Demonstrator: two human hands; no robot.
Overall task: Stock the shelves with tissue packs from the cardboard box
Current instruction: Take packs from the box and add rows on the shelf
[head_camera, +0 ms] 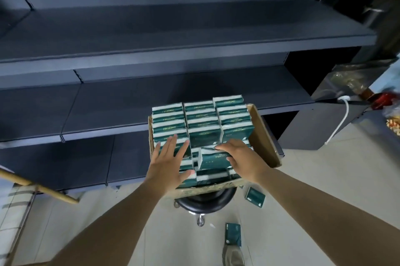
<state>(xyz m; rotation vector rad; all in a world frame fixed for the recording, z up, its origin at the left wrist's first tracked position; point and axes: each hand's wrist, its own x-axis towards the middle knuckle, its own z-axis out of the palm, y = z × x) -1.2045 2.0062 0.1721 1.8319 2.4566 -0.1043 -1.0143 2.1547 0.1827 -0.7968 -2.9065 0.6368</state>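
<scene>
A cardboard box [263, 140] sits on a black round stool [205, 202] in front of dark grey shelves [129, 112]. Several green and white tissue packs [201, 120] stand in rows inside it. My left hand [167, 163] lies flat with straight fingers on the packs at the box's near left. My right hand [241, 156] curls its fingers over a loose tissue pack [213, 158] lying on top at the near right. The shelves hold nothing in view.
Two stray tissue packs lie on the pale tiled floor, one [255, 197] right of the stool and one [233, 234] near my shoe [233, 256]. A wooden pole [39, 186] slants at left. A grey cabinet with a white cable [337, 123] stands at right.
</scene>
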